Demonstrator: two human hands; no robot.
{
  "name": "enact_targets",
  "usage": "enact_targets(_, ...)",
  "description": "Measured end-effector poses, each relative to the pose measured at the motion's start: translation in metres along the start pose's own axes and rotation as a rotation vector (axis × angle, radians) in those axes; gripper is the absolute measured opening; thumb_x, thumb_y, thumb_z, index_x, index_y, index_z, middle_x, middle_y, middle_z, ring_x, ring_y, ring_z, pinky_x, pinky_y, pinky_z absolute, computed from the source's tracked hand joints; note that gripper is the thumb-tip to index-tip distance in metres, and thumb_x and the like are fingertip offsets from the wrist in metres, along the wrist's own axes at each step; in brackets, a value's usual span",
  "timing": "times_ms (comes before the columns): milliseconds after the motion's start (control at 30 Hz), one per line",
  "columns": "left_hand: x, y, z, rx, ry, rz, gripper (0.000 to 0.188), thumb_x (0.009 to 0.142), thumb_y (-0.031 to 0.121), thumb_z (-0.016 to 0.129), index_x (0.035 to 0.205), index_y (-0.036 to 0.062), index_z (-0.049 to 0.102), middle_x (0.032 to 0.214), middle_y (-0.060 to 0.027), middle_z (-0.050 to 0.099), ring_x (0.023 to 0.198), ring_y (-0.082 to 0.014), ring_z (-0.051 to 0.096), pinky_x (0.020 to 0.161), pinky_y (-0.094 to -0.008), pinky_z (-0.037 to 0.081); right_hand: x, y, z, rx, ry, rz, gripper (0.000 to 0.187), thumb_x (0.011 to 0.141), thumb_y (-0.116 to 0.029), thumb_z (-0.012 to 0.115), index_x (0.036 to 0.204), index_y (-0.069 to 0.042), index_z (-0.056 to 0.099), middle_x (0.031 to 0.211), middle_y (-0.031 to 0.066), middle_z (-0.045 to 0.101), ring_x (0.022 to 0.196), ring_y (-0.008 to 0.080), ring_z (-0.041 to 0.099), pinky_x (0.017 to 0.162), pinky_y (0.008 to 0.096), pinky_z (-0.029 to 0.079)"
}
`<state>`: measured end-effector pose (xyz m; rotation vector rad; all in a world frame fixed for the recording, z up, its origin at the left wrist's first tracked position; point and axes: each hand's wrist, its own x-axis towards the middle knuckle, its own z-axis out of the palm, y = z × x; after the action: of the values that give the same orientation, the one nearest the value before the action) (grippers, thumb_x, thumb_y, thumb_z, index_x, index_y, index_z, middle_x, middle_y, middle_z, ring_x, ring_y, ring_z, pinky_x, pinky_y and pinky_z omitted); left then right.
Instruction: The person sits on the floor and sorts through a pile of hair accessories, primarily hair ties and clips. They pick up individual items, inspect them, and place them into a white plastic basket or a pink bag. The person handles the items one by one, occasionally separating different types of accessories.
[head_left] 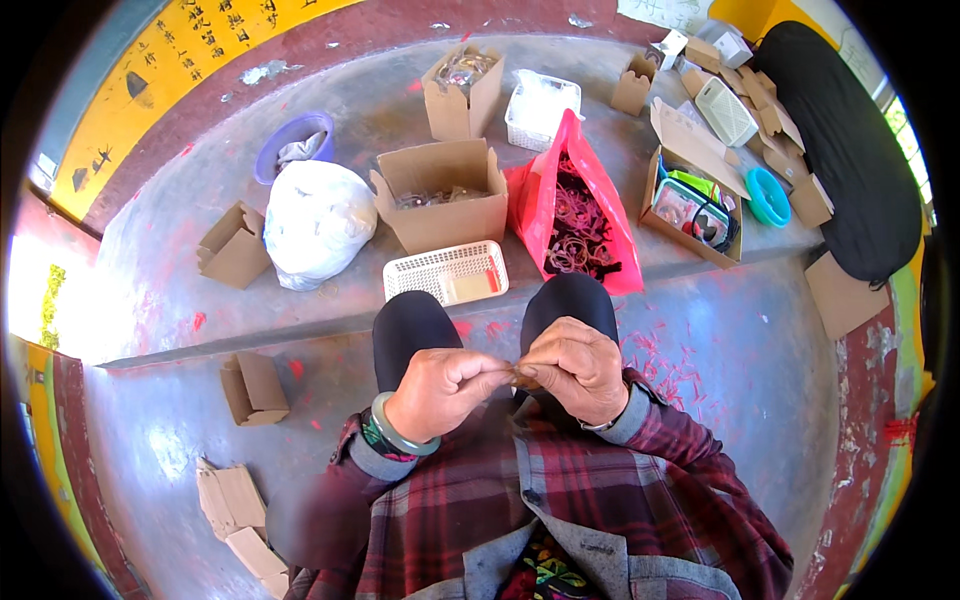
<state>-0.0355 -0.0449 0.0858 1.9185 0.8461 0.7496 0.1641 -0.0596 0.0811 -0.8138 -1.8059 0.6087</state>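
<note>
Above my lap, my left hand (438,392) and my right hand (580,370) meet fingertip to fingertip. Both are closed in a pinch on something small and brownish that I cannot make out. A white plastic basket (405,278) lies just past my knees, with a flat tan piece and a red piece in it. Behind it stands an open cardboard box (450,222) holding clear plastic-wrapped items. To its right, a pink plastic bag (622,215) gapes open, full of reddish-purple looped strands (580,225).
Left of the box sit a stuffed white bag (318,225), a purple basin (268,160) and a small carton (234,245). On the right are a carton of mixed items (690,235) and a turquoise basket (768,197). Red scraps (665,370) litter the floor below the raised step edge (330,338).
</note>
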Motion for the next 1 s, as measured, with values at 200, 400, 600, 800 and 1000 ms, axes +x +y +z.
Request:
enact_targets(200, -0.002, -0.012, 0.002, -0.097, 0.015, -0.135, 0.013, 0.083, 0.008, 0.062, 0.089, -0.0029, 0.065, 0.076, -0.0081, 0.067, 0.068, -0.0102, 0.062, 0.061, -0.0232, 0.048, -0.004, 0.008, 0.004, 0.101, 0.027, 0.154, 0.005, 0.074, -0.003, 0.067, 0.076, -0.002, 0.062, 0.071, 0.0071, 0.061, 0.064, 0.0203, 0.057, 0.058, 0.0295, 0.045)
enact_targets(400, 0.003, -0.029, 0.007, -0.41, 0.113, -0.204, 0.014, 0.084, 0.009, 0.061, 0.089, -0.0033, 0.066, 0.075, -0.0019, 0.065, 0.057, -0.0048, 0.052, 0.052, -0.019, 0.043, -0.001, 0.016, 0.006, 0.199, 0.056, 0.304, 0.007, 0.08, -0.006, 0.064, 0.079, 0.0, 0.062, 0.073, 0.0092, 0.062, 0.066, 0.0159, 0.057, 0.058, 0.027, 0.045)
enact_targets(600, 0.011, -0.039, 0.002, -0.386, 0.147, -0.405, 0.015, 0.084, 0.012, 0.06, 0.089, -0.0011, 0.066, 0.072, -0.0002, 0.064, 0.055, -0.0018, 0.05, 0.046, -0.0179, 0.04, -0.002, 0.042, 0.014, 0.241, 0.083, 0.453, 0.015, 0.087, -0.01, 0.056, 0.091, 0.002, 0.064, 0.076, 0.0074, 0.06, 0.069, 0.0115, 0.056, 0.062, 0.0233, 0.044)
enact_targets(800, 0.023, -0.087, -0.005, -0.567, 0.381, -0.514, 0.02, 0.086, 0.013, 0.057, 0.095, -0.004, 0.063, 0.075, -0.0041, 0.065, 0.054, -0.0036, 0.051, 0.044, -0.0172, 0.038, -0.021, 0.091, 0.017, 0.093, 0.09, 0.585, 0.019, 0.09, -0.011, 0.051, 0.095, 0.004, 0.062, 0.078, 0.0068, 0.059, 0.068, 0.0099, 0.055, 0.062, 0.0219, 0.044)
enact_targets(1000, 0.07, -0.12, -0.037, -0.553, 0.501, -0.471, 0.023, 0.084, 0.014, 0.058, 0.097, -0.0048, 0.061, 0.08, -0.0053, 0.064, 0.057, -0.0038, 0.051, 0.044, -0.0181, 0.037, -0.028, 0.107, 0.024, -0.209, -0.014, 0.3, 0.011, 0.081, -0.002, 0.057, 0.089, 0.002, 0.063, 0.07, 0.0132, 0.058, 0.063, 0.0239, 0.058, 0.057, 0.0304, 0.045)
